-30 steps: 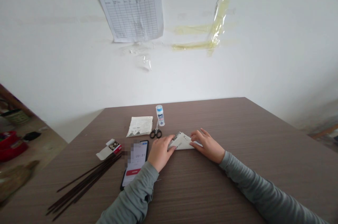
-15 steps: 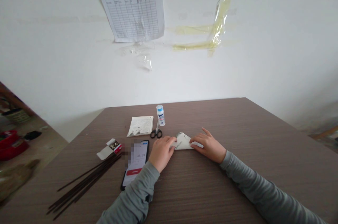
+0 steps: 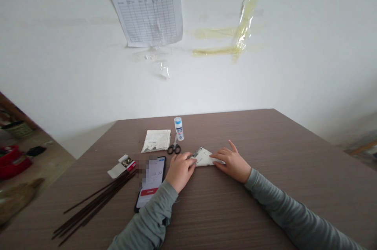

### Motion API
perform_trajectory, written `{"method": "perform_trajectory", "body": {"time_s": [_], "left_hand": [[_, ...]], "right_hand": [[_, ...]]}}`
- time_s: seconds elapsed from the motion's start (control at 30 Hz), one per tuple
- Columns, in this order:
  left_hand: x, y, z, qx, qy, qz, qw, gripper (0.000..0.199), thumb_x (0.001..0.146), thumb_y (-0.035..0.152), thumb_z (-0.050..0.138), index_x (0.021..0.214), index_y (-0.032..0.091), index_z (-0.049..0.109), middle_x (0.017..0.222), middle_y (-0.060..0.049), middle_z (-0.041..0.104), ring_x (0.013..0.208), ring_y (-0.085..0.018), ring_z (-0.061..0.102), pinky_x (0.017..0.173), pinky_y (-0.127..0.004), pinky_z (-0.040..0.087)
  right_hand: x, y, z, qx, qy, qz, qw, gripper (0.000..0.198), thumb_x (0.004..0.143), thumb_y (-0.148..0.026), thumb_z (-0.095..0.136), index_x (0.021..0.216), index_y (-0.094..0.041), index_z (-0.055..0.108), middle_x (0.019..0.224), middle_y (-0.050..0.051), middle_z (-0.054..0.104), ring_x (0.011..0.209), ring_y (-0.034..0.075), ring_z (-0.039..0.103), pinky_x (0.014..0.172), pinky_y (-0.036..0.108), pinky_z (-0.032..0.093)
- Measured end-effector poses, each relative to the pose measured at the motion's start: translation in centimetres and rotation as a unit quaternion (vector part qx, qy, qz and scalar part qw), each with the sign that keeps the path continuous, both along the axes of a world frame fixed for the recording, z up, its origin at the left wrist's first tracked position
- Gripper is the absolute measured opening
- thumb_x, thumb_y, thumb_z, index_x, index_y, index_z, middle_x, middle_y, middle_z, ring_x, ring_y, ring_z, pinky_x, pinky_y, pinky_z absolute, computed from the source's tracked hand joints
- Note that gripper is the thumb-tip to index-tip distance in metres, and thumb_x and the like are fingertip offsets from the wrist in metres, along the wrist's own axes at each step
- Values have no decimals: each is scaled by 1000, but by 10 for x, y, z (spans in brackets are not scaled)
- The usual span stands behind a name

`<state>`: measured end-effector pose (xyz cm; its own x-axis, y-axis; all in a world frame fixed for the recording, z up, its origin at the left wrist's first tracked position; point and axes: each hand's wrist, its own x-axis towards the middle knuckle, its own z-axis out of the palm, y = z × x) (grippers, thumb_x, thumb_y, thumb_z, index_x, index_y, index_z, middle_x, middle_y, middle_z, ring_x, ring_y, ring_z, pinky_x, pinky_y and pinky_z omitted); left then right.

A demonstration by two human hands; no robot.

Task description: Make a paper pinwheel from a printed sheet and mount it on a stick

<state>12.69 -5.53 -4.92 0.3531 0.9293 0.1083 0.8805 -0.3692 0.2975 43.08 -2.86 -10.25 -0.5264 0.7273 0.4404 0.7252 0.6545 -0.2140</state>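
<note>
A small piece of printed paper [image 3: 204,157], folded into a triangle with its point away from me, lies on the table between my hands. My left hand [image 3: 180,171] grips its left corner with thumb and fingers. On the other side, my right hand [image 3: 233,163] pinches the right corner, one finger raised off it. The fingers cover both corners. Just beyond my left hand lie black-handled scissors [image 3: 174,148], beside an upright glue stick [image 3: 178,128] with a blue and white label. A folded stack of printed paper [image 3: 156,141] rests left of the scissors.
A phone [image 3: 151,183] showing a timer lies by my left forearm. Left of it are several thin dark sticks [image 3: 97,203] and a small open box [image 3: 127,162]. The brown table [image 3: 224,218] meets a white wall bearing a taped printed sheet [image 3: 149,14].
The folded paper between my hands now shows a different face, with grey print along its left edge. My hands have barely shifted.
</note>
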Motion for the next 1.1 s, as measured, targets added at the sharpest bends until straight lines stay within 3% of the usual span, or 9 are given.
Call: {"method": "perform_trajectory", "body": {"time_s": [0.3,0.6,0.83,1.1], "left_hand": [[4,0,-4,9,3,13,1000,36,123,19,75,143,31,102,161,-14,92,150,-39,83,135,-60,62],[6,-2,0,0,20,28,999,41,125,17,71,150,30,100,155,-14,94,148,-40,83,140,-66,57],[4,-1,0,7,14,29,999,41,124,21,70,149,35,100,150,-12,95,143,-39,84,139,-66,56],[10,-4,4,10,27,58,998,39,125,21,70,145,34,102,147,-12,94,143,-39,87,144,-68,53]], "right_hand": [[-1,-3,2,-2,2,-7,1000,15,117,-29,87,128,-35,96,122,7,99,121,36,94,155,78,43],[-5,-4,1,26,-12,-42,999,24,116,-26,86,129,-40,100,107,4,96,111,34,91,157,72,41],[-7,-6,0,29,-9,-80,996,20,117,-30,86,134,-36,95,116,7,100,118,38,92,158,77,38],[-8,-5,-2,31,-11,-86,996,21,118,-29,84,130,-39,98,107,6,97,114,39,91,158,77,36]]}}
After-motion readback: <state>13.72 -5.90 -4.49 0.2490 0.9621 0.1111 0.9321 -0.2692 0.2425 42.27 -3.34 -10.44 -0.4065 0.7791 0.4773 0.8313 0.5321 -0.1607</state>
